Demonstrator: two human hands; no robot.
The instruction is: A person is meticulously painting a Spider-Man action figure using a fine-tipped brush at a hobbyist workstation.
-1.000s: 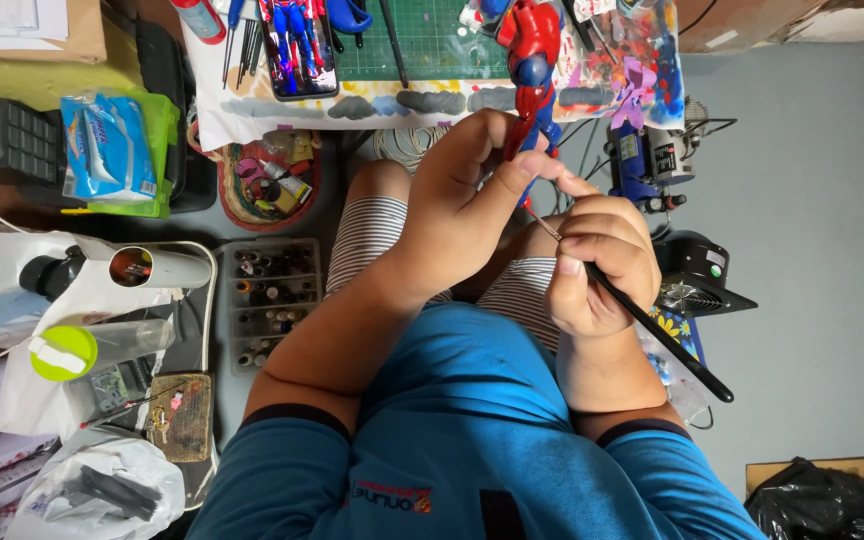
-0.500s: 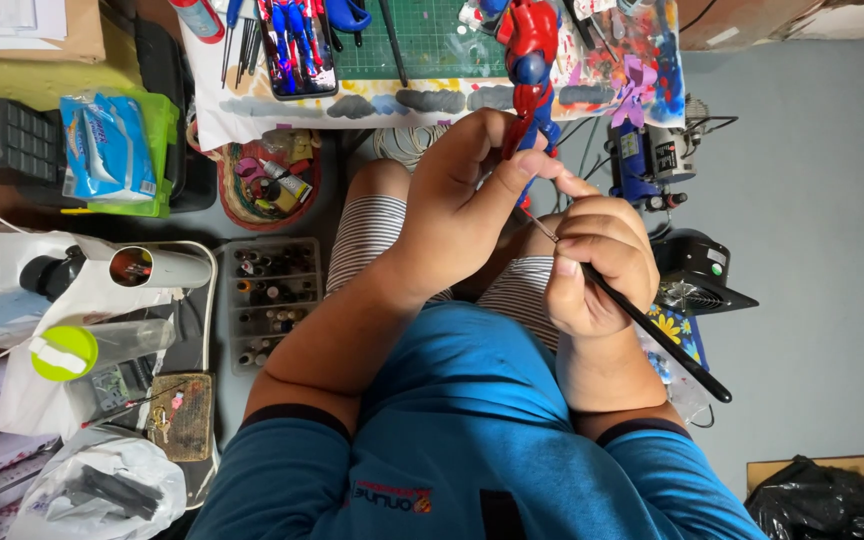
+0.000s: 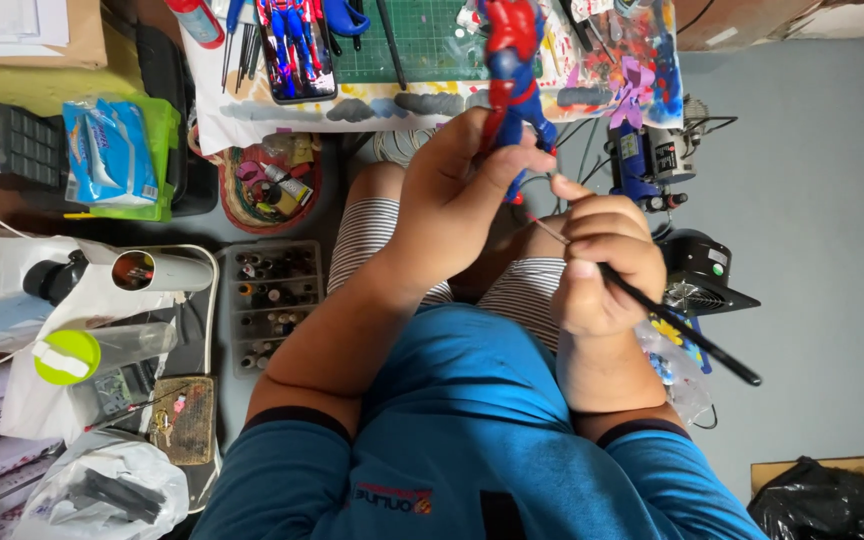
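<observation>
While the person is sitting with striped shorts [image 3: 542, 285] and a blue shirt [image 3: 472, 440] filling the lower part of the view, the left hand [image 3: 452, 205] is gripping a red and blue toy figure [image 3: 510, 70] by its legs. The fingers are curling around the lower part of the figure, with the thumb [image 3: 507, 165] pressing across its front, so the figure is rising upright out of the top of the fist, its body standing in front of the edge of the worktable [image 3: 352, 105]. The right hand [image 3: 602, 265] is pinching a thin black paintbrush [image 3: 687, 335] like a pen; the handle is running down and to the right out of the hand, and the fine tip [image 3: 537, 222] is pointing up and left, ending just beside the figure's legs and the left thumb. Whether the tip is touching the figure cannot be told.

A green cutting mat [image 3: 422, 40] is lying on the worktable. On the floor at the left, a tray of small paint bottles [image 3: 272, 305] is sitting beside the left knee, a round basket [image 3: 267, 185] of odds and ends is lying above it, and a pack of wipes [image 3: 112, 150] is resting further left.
</observation>
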